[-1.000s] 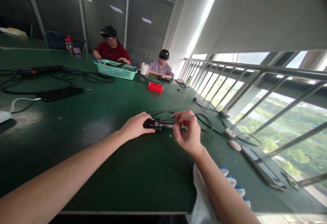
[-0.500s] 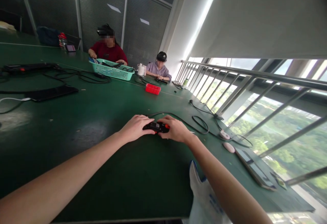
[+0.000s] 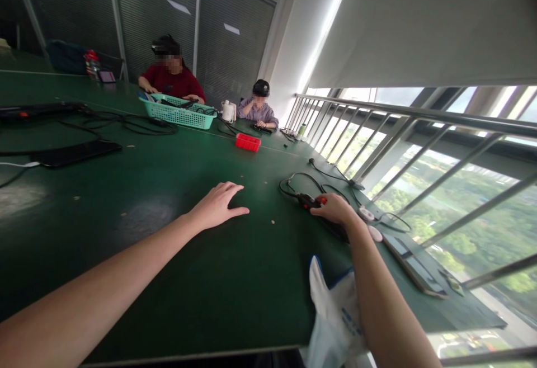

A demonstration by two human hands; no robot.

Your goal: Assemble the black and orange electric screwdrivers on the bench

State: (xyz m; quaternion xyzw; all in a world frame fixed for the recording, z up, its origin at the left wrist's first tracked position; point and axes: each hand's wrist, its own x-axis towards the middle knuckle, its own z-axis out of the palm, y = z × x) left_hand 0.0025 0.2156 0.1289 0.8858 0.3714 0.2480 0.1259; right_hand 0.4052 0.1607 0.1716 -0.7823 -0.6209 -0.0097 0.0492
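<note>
At your far left, a black device (image 3: 42,112) is cut off by the picture's edge; nearer you lies a dark flat slab (image 3: 78,153) with a white cable running out of view. The contents of the green basket (image 3: 180,116) are hard to make out. Your left hand (image 3: 216,206) has thumb and fingers spread wide; you cannot tell whether it touches the table (image 3: 201,295). Beyond it sits the red tray (image 3: 248,142). The black tool (image 3: 307,201) is at your right hand (image 3: 338,210), whose fingers hold it, partly hiding its body and orange parts. The white glove (image 3: 329,306) beside your right forearm is partly covered by it.
</note>
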